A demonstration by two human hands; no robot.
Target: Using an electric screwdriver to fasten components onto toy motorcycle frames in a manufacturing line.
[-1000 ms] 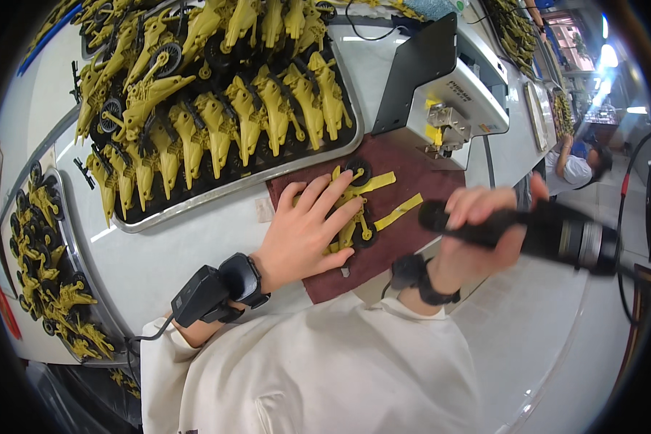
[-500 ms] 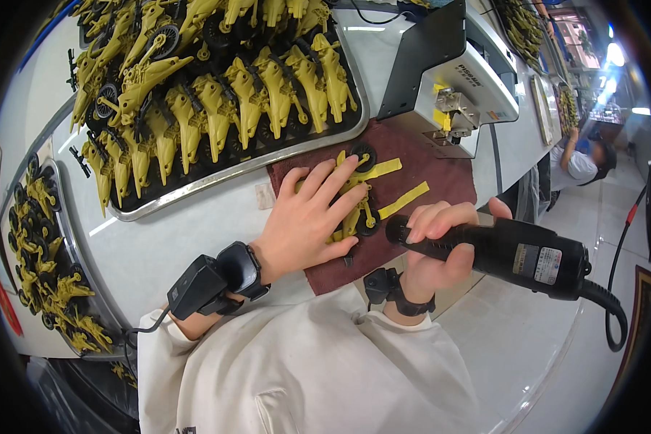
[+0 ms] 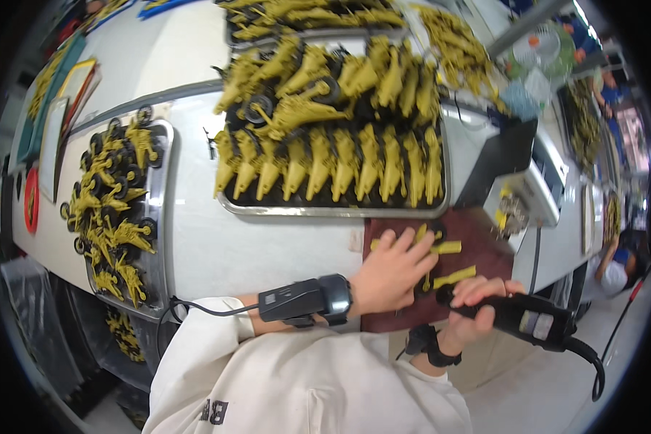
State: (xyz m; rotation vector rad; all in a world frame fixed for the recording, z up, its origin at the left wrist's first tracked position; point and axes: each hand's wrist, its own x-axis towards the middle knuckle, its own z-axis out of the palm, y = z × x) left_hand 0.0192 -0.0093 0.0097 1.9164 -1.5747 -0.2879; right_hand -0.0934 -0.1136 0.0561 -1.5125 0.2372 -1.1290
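Observation:
My left hand (image 3: 396,273) lies spread over a yellow toy motorcycle (image 3: 435,234) with black wheels, fingers apart and pressing on it. Much of the toy is hidden under the palm and fingers. It rests on a dark red cloth (image 3: 477,235). In my right hand (image 3: 474,307), fingers wrapped round it, is a black corded electric screwdriver (image 3: 534,322), held sideways with its front end beside the toy. Two yellow strips, an upper strip (image 3: 447,247) and a lower strip (image 3: 456,276), lie on the cloth right of the toy.
Beyond the cloth stands a metal tray (image 3: 325,212) packed with yellow toy motorcycles. Another tray (image 3: 163,249) of them sits at left. A white machine (image 3: 546,189) with a black panel and metal mechanism stands at right. Another person (image 3: 616,271) is at the far right.
The view has shifted, so the trays and cloth appear farther right and lower. My left hand stays spread on the toy; my right still grips the screwdriver beside it.

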